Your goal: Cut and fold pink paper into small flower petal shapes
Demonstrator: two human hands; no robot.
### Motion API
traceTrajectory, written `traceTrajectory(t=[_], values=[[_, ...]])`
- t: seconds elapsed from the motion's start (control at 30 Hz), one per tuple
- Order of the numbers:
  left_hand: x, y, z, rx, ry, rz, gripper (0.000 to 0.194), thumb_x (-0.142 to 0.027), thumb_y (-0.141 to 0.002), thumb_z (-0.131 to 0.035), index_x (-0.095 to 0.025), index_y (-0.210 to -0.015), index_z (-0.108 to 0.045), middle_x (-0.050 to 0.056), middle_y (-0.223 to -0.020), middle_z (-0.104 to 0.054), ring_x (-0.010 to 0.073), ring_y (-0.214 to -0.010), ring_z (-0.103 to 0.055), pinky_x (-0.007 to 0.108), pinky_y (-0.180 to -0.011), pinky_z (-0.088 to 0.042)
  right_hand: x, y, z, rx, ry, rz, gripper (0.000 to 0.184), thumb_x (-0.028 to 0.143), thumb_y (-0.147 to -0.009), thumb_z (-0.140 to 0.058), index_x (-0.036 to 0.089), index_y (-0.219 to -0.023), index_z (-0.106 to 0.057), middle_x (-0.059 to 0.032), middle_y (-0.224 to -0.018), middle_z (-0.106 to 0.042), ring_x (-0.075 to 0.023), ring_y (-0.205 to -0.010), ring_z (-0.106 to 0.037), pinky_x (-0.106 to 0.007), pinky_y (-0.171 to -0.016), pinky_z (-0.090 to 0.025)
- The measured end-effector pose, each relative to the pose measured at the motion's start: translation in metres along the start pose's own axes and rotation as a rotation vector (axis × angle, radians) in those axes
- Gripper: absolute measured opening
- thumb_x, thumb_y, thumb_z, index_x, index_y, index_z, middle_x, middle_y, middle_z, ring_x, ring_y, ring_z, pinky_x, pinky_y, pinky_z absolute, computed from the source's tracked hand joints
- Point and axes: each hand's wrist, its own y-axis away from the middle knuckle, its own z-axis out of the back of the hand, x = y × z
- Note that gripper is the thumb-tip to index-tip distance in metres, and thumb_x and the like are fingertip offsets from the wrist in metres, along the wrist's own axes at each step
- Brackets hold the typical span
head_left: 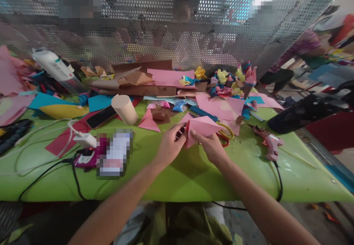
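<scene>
A folded piece of pink paper (208, 124) is held above the green table (171, 184), with a small red part showing at its left edge. My left hand (172, 143) pinches that left edge between thumb and fingers. On the near side of the paper lies the thumb of my right hand (212, 147), its other fingers hidden behind the sheet. Just beyond my right hand are a yellow loop (229, 130) and a red loop, which look like scissor handles, partly covered by the paper. Pink paper scraps (149, 121) lie behind my hands.
A pink glue gun (272, 145) with a black cord lies right, near a dark bottle (306, 110). At left are a phone (114, 154), a purple power strip (84, 160), cables and a beige cylinder (124, 109). Paper flowers (222, 76) and a perforated metal panel (155, 34) stand behind.
</scene>
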Motion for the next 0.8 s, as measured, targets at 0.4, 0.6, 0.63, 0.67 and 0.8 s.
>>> traceTrajectory(t=[0.4, 0.6, 0.63, 0.67, 0.8], values=[[0.005, 0.0007, 0.0008, 0.07, 0.068, 0.021, 0.035, -0.014, -0.087, -0.055, -0.022, -0.118, -0.07, 0.006, -0.121, -0.07, 0.0216, -0.11, -0.065, 0.037, -0.099, -0.05, -0.0005, -0.0025, 0.0022, -0.067, -0.027, 0.041, 0.042, 0.054, -0.063, -0.082, 0.021, -0.084, -0.068, -0.0026, -0.08, -0.074, -0.0228, -0.081, -0.067, -0.035, -0.075, -0.051], [0.0001, 0.0032, 0.0048, 0.172, 0.134, 0.036, 0.044, -0.011, -0.084, -0.048, -0.021, -0.122, -0.068, 0.005, -0.128, -0.067, 0.0225, -0.118, -0.062, 0.041, -0.106, -0.047, -0.005, -0.0054, 0.0053, -0.136, -0.059, 0.072, 0.039, 0.049, -0.066, -0.082, 0.022, -0.088, -0.067, -0.0011, -0.082, -0.073, -0.0191, -0.077, -0.064, -0.032, -0.073, -0.049], [-0.0008, 0.0041, 0.0053, 0.194, 0.145, 0.022, 0.048, -0.008, -0.081, -0.048, -0.022, -0.125, -0.066, 0.005, -0.131, -0.065, 0.0225, -0.12, -0.061, 0.041, -0.107, -0.046, -0.0052, -0.0059, 0.0055, -0.148, -0.072, 0.079, 0.038, 0.048, -0.065, -0.082, 0.022, -0.088, -0.066, -0.0008, -0.082, -0.073, -0.0185, -0.077, -0.063, -0.031, -0.073, -0.049], [-0.0013, 0.005, 0.0055, 0.21, 0.147, 0.004, 0.053, -0.007, -0.079, -0.049, -0.022, -0.128, -0.063, 0.005, -0.132, -0.064, 0.0226, -0.123, -0.059, 0.041, -0.108, -0.045, -0.005, -0.0063, 0.0057, -0.16, -0.083, 0.085, 0.038, 0.047, -0.065, -0.083, 0.022, -0.088, -0.066, -0.0005, -0.082, -0.072, -0.0182, -0.076, -0.063, -0.031, -0.073, -0.049], [0.001, 0.0071, 0.0023, 0.195, 0.068, -0.073, 0.061, -0.008, -0.075, -0.06, -0.02, -0.134, -0.057, 0.008, -0.134, -0.062, 0.0238, -0.124, -0.058, 0.039, -0.109, -0.044, -0.0017, -0.0062, 0.005, -0.169, -0.113, 0.075, 0.036, 0.045, -0.064, -0.083, 0.021, -0.084, -0.066, -0.0003, -0.081, -0.072, -0.0181, -0.075, -0.062, -0.032, -0.074, -0.049]])
